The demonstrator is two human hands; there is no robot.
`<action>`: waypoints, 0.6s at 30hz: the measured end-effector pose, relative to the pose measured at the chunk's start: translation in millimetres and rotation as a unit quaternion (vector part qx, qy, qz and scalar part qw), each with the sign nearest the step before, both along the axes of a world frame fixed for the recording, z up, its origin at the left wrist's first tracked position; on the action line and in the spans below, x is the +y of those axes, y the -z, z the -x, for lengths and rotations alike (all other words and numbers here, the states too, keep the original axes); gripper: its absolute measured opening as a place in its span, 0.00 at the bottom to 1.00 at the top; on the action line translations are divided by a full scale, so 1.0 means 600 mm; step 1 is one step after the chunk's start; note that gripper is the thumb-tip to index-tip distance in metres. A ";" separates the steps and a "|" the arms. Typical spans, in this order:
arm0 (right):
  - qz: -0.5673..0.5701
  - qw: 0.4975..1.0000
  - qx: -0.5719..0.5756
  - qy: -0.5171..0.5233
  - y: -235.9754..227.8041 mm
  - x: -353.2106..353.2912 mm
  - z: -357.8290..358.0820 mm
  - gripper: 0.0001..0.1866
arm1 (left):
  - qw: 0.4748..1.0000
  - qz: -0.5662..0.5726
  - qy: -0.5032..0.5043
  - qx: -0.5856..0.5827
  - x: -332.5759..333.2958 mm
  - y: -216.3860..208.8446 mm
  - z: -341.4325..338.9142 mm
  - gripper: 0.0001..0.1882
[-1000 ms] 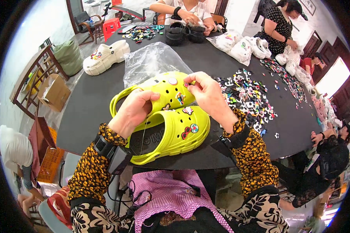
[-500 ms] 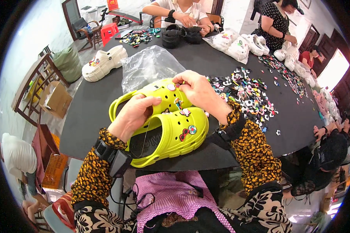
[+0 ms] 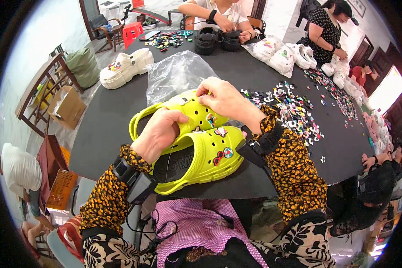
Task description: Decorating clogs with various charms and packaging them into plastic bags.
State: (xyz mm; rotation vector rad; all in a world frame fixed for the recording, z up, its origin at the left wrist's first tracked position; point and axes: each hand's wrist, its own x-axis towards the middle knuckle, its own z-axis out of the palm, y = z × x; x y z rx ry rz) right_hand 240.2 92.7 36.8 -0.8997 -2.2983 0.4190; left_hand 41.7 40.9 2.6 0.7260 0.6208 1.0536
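Observation:
A pair of lime-green clogs lies side by side on the dark table, toes to the right. My left hand (image 3: 161, 130) is closed on the far clog (image 3: 193, 117), reaching into its opening with the thumb on the upper. My right hand (image 3: 226, 99) has its fingertips pinched together against the top of that clog, covering some of its holes; what they hold is hidden. The far clog carries a colourful charm (image 3: 210, 119). On the near clog (image 3: 201, 158) are a white character charm (image 3: 220, 131), a red glasses-shaped charm (image 3: 218, 158) and a round blue one (image 3: 228, 152).
A crumpled clear plastic bag (image 3: 176, 73) lies just beyond the clogs, and a white clog (image 3: 126, 68) farther left. Loose charms (image 3: 295, 109) are heaped to the right. Across the table (image 3: 102, 134), people handle black shoes (image 3: 205, 41) and white clogs (image 3: 301, 54).
The whole scene has shifted slightly right in the view. My right fingers have drawn in on the far clog, and charms seen beside them before are now covered. My left hand keeps its grip.

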 end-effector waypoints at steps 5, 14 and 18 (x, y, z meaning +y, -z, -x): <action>-0.012 0.999 -0.026 -0.026 -0.016 -0.006 0.009 0.07 | 0.999 -0.024 0.001 -0.046 0.003 0.009 -0.002 0.31; 0.031 0.996 -0.052 -0.062 -0.023 0.000 0.000 0.09 | 0.999 -0.031 -0.002 -0.021 -0.012 -0.003 -0.007 0.30; 0.032 0.996 -0.059 -0.053 -0.024 0.000 0.000 0.09 | 0.999 -0.032 -0.003 -0.023 -0.011 -0.003 -0.010 0.29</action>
